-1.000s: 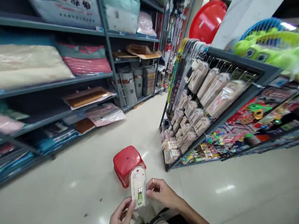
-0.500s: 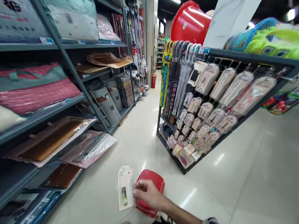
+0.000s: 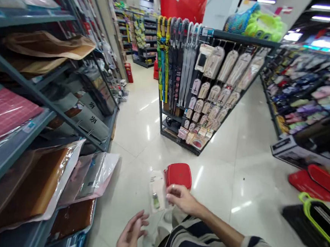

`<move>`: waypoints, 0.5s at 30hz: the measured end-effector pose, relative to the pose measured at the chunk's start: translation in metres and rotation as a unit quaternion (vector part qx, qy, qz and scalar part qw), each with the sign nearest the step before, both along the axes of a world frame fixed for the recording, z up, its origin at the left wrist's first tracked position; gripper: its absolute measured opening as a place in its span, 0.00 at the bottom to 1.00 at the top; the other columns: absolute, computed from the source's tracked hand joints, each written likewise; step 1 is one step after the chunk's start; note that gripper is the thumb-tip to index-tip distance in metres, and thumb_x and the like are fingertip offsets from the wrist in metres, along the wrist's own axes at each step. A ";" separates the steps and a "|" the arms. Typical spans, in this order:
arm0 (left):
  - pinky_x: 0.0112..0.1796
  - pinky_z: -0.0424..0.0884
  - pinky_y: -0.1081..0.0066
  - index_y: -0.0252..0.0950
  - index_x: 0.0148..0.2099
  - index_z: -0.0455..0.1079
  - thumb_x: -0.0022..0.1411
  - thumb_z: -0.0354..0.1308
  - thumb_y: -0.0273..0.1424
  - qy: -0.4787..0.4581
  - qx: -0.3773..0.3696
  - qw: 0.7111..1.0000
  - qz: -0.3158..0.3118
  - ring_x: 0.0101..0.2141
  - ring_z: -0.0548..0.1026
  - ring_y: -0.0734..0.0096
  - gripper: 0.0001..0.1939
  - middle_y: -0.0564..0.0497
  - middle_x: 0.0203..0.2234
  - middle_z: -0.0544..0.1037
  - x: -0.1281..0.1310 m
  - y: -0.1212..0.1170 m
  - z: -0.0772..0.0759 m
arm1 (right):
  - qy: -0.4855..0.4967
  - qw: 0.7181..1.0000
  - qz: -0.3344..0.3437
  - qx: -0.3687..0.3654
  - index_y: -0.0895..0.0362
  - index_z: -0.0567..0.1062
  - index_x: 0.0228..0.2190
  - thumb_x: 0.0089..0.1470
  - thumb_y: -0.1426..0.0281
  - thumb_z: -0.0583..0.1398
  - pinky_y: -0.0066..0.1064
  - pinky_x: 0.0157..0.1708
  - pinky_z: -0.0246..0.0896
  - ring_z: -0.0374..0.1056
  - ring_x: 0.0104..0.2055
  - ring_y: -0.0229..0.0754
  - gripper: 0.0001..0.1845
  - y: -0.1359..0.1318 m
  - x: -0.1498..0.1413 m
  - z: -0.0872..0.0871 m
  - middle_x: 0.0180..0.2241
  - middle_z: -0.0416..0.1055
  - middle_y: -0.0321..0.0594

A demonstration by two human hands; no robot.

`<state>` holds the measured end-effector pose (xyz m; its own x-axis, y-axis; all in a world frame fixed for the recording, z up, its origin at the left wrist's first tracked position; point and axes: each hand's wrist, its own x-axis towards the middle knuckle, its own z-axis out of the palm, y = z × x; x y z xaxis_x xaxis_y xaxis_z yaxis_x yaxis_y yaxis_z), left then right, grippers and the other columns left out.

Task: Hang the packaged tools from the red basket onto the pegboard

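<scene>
My right hand (image 3: 183,199) is in front of me with its fingers curled, a ring on one of them. It seems to pinch the right edge of a pale card pack (image 3: 157,191), which has a small green-and-dark nail clipper in it; the exact contact is hard to see. My left hand (image 3: 132,233) is raised at the lower left, empty, fingers apart and slightly bent, a little below the pack. Beyond my right hand, a red square plastic item (image 3: 179,175) with rounded corners stands on the floor, its kind unclear.
Shelves with bagged mats (image 3: 34,181) run along the left. Ahead stands a rack with hanging umbrellas (image 3: 175,63) and carded small tools (image 3: 213,93), a red tub (image 3: 183,3) on top. Shoe racks (image 3: 313,82) and a dark bin with a green rim (image 3: 308,218) are at right.
The view has turned right, bringing the shoe racks into sight. My left hand has risen into view with its fingers spread. The pack has stayed beside my right hand's fingertips.
</scene>
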<state>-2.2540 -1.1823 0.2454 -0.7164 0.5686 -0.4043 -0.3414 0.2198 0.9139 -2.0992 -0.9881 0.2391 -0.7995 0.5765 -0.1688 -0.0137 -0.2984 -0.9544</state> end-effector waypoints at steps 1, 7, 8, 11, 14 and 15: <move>0.33 0.79 0.68 0.33 0.49 0.81 0.50 0.73 0.55 -0.019 0.019 0.998 -0.061 0.38 0.80 0.57 0.35 0.38 0.43 0.84 -0.008 -0.003 -0.002 | -0.014 0.999 -0.040 0.008 0.58 0.75 0.36 0.56 0.47 0.68 0.30 0.31 0.60 0.64 0.29 0.36 0.26 -0.020 0.008 0.001 0.28 0.69 0.33; 0.34 0.76 0.69 0.31 0.49 0.82 0.59 0.68 0.52 -0.070 0.080 0.950 -0.293 0.37 0.79 0.59 0.29 0.37 0.41 0.84 -0.017 -0.033 -0.009 | -0.085 0.981 -0.172 0.016 0.57 0.74 0.35 0.61 0.46 0.64 0.31 0.32 0.60 0.63 0.30 0.38 0.25 -0.140 0.043 0.012 0.28 0.67 0.34; 0.35 0.76 0.69 0.31 0.49 0.82 0.61 0.67 0.51 -0.067 0.091 0.946 -0.304 0.37 0.79 0.59 0.27 0.39 0.40 0.84 -0.015 -0.036 -0.006 | -0.086 0.981 -0.175 0.013 0.57 0.75 0.36 0.61 0.47 0.64 0.31 0.33 0.61 0.64 0.31 0.39 0.24 -0.154 0.044 0.017 0.29 0.68 0.35; 0.40 0.74 0.70 0.32 0.47 0.82 0.65 0.65 0.48 -0.059 0.131 0.924 -0.354 0.38 0.78 0.61 0.23 0.42 0.38 0.83 -0.004 -0.039 0.011 | -0.084 0.975 -0.206 0.014 0.57 0.76 0.37 0.62 0.49 0.64 0.32 0.34 0.63 0.66 0.33 0.41 0.22 -0.179 0.048 0.030 0.31 0.70 0.36; 0.38 0.73 0.71 0.33 0.46 0.81 0.65 0.65 0.46 -0.034 0.131 0.887 -0.442 0.35 0.77 0.64 0.21 0.43 0.36 0.82 0.018 -0.032 0.025 | -0.085 0.956 -0.281 0.022 0.57 0.78 0.39 0.60 0.49 0.65 0.32 0.33 0.64 0.68 0.33 0.42 0.23 -0.191 0.070 0.027 0.32 0.72 0.39; 0.37 0.73 0.71 0.33 0.46 0.81 0.65 0.65 0.46 -0.015 0.120 0.877 -0.464 0.35 0.77 0.64 0.20 0.43 0.37 0.82 0.029 -0.028 0.027 | -0.089 0.947 -0.308 0.021 0.57 0.79 0.39 0.59 0.48 0.65 0.33 0.33 0.65 0.68 0.34 0.43 0.23 -0.195 0.082 0.021 0.32 0.73 0.40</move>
<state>-2.2249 -1.2102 0.2722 0.1101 0.9729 -0.2033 -0.1416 0.2178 0.9657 -2.0171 -1.1828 0.2604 -0.2699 0.9334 -0.2365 -0.0110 -0.2485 -0.9686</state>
